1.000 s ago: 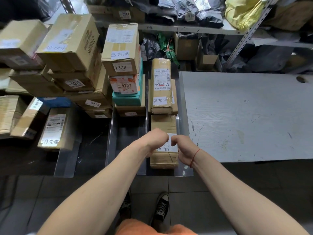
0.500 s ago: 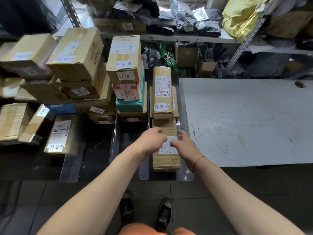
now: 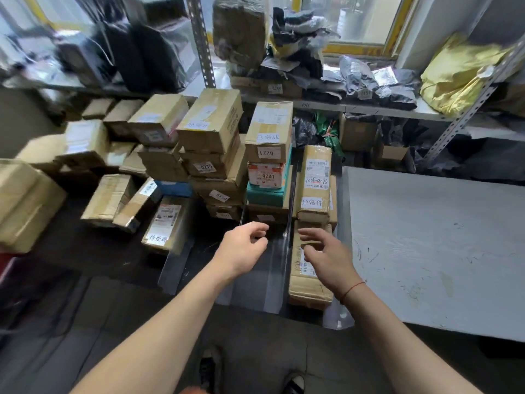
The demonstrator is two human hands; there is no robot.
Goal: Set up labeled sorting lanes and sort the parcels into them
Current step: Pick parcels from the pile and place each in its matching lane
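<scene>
Head view showed both hands raised over the sorting lanes, holding nothing. The left hand [image 3: 241,250] hung above the middle lane with its fingers [image 3: 257,227] loosely spread and slightly bent. The right hand [image 3: 326,257] hovered just over the long brown parcel [image 3: 308,288], fingers relaxed and apart; whether they touched it I could not tell. This parcel lay in the rightmost lane, between 2 clear dividers [image 3: 279,268], in front of a taller parcel [image 3: 315,183] bearing a handwritten label. The grey worktop [image 3: 431,251] stood just beside on the right.
</scene>
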